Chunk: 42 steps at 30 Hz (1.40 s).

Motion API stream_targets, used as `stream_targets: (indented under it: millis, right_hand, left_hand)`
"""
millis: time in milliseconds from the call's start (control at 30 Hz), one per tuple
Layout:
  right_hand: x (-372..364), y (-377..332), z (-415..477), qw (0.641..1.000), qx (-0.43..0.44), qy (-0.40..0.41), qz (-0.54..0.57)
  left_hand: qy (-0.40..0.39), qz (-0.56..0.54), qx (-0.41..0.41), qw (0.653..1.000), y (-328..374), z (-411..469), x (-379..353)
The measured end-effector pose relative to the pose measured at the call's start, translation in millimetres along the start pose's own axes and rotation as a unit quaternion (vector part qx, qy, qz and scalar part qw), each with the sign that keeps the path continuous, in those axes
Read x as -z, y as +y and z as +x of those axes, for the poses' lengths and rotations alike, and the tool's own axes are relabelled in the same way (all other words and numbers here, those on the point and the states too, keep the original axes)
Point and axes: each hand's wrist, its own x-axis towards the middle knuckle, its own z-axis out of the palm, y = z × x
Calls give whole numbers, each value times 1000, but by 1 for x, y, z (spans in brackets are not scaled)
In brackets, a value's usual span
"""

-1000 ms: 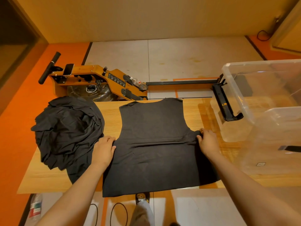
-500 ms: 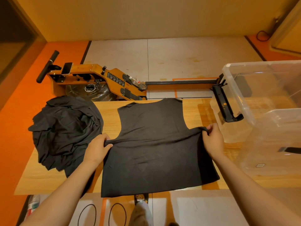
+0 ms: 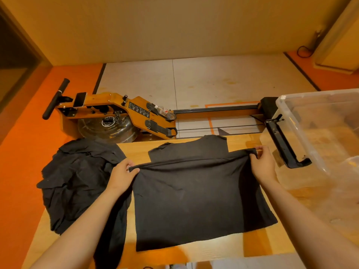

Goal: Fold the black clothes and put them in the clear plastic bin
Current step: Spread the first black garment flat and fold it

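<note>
A black sleeveless shirt (image 3: pixel 194 199) lies spread on the wooden table (image 3: pixel 171 255), its collar end toward the far edge. My left hand (image 3: pixel 121 176) pinches its left side and my right hand (image 3: pixel 265 164) pinches its right side. Between them the middle of the shirt is lifted into a taut ridge above the table. A heap of crumpled black clothes (image 3: pixel 77 179) sits at the table's left end and hangs over the edge. The clear plastic bin (image 3: pixel 318 136) stands on the table at the right, lying tilted with its opening toward me.
Behind the table, on the floor, stands an orange rowing machine (image 3: pixel 120 113) with a water tank and a long rail. A black handle (image 3: pixel 285 146) of the bin sticks out near my right hand. A second clear plastic piece (image 3: pixel 349 183) overlaps the bin at far right.
Both hands have pinched the shirt's sides and raised them, drawing the middle up and toward the collar. The flat shirt now has a lifted fold line across it.
</note>
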Motion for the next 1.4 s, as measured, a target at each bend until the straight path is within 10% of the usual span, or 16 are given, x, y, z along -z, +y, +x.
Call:
stream_targets:
  millis: [633, 967, 1400]
  right_hand:
    - [-52, -16, 70, 993, -23, -70, -90]
    - [-83, -28, 100, 934, 186, -160, -258]
    - [-100, -27, 120, 953, 115, -144, -241]
  left_hand:
    - [-13, 95, 44, 994, -9, 75, -27]
    - [-9, 228, -74, 971, 18, 99, -53]
    - [4, 179, -85, 980, 30, 132, -56]
